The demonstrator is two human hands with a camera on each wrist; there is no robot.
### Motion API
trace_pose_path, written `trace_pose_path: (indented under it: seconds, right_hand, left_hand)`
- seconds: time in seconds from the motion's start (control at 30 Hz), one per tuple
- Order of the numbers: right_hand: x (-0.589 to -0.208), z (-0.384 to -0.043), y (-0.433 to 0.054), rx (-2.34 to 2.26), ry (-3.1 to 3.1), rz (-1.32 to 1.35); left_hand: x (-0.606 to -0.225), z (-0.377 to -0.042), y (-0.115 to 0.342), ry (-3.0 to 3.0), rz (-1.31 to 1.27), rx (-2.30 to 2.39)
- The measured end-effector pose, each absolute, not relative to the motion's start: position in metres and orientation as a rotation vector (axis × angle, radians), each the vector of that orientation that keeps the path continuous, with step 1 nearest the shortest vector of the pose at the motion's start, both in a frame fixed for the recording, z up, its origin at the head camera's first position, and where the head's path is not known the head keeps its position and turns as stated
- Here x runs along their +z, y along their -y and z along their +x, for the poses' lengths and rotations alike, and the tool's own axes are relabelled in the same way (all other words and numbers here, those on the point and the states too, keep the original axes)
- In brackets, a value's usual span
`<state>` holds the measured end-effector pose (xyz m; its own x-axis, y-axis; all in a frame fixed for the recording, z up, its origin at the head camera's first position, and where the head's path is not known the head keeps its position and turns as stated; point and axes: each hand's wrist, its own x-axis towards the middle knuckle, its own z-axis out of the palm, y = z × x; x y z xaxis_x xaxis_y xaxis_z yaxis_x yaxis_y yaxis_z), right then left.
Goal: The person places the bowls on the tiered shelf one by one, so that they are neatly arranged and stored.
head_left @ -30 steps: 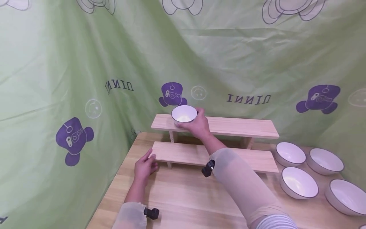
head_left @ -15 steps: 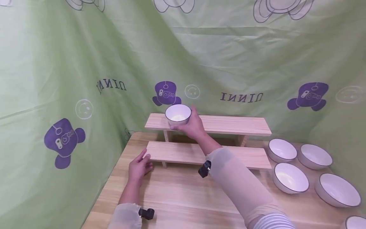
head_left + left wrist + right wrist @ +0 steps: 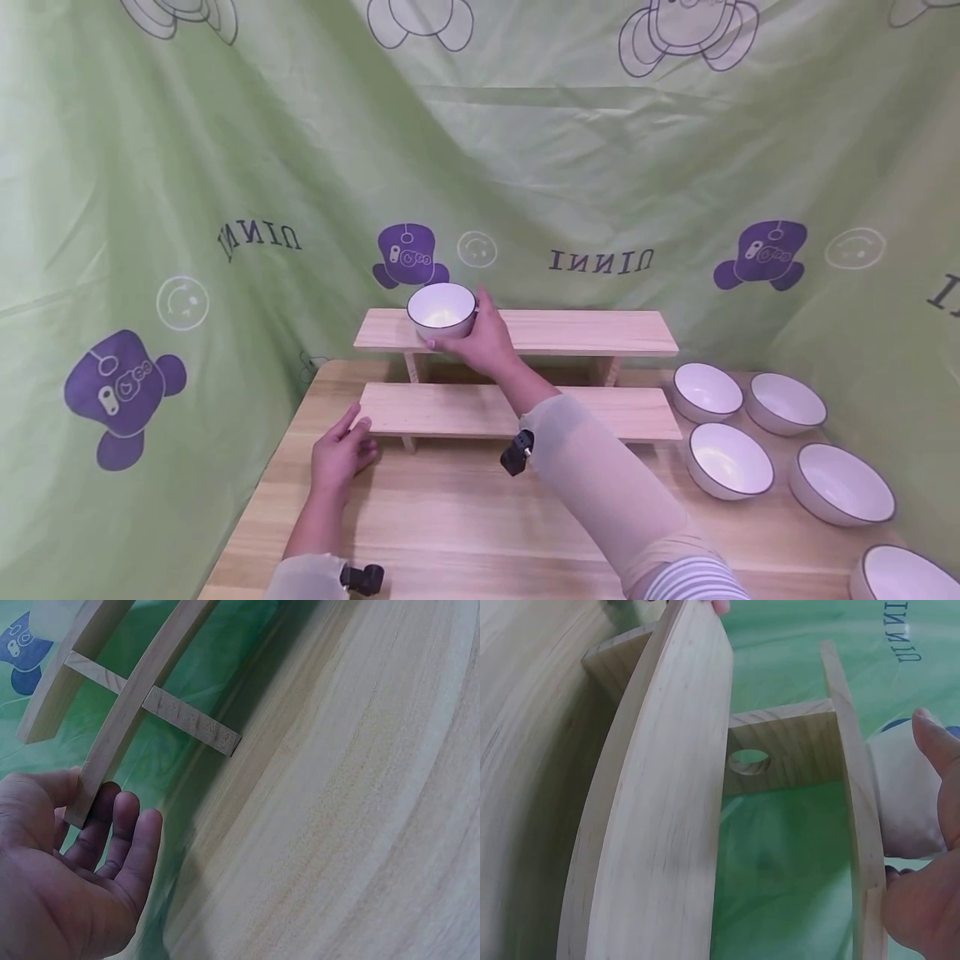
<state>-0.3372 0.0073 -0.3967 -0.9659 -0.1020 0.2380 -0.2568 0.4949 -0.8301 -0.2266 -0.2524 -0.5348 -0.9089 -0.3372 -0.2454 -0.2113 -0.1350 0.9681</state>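
A white bowl (image 3: 441,308) with a dark rim is at the left part of the upper board of a two-tier wooden shelf (image 3: 592,329). My right hand (image 3: 483,337) grips its right side, thumb in front and fingers behind. In the right wrist view the bowl (image 3: 904,799) appears against the upper board, beside the right hand (image 3: 930,900). My left hand (image 3: 337,454) holds the left end of the lower board (image 3: 442,408). Up close, the left hand (image 3: 75,877) has its thumb on one face of that board (image 3: 112,750) and fingers on the other.
Several more white bowls stand on the table right of the shelf, among them a near-right bowl (image 3: 903,575) cut by the frame edge and a middle bowl (image 3: 729,460). A green printed curtain (image 3: 525,167) hangs close behind and at both sides of the wooden table (image 3: 450,517).
The head view has turned to the right, so everything sits further left in it. The bowl stays in my right hand at the upper board, and my left hand stays at the lower board's end.
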Motion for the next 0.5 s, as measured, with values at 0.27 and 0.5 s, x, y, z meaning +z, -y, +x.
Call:
trace_pose_path:
  seconds: [0.27,0.5]
  right_hand:
    - [-0.395,-0.333,-0.014,1.513,2.589,0.288]
    - [-0.391,-0.329,-0.027,1.603,2.544,0.270]
  left_hand:
    - [-0.536,-0.226,0.254,1.986,0.653,-2.210]
    - [-0.535,-0.227,0.254,1.993,0.652,-2.220]
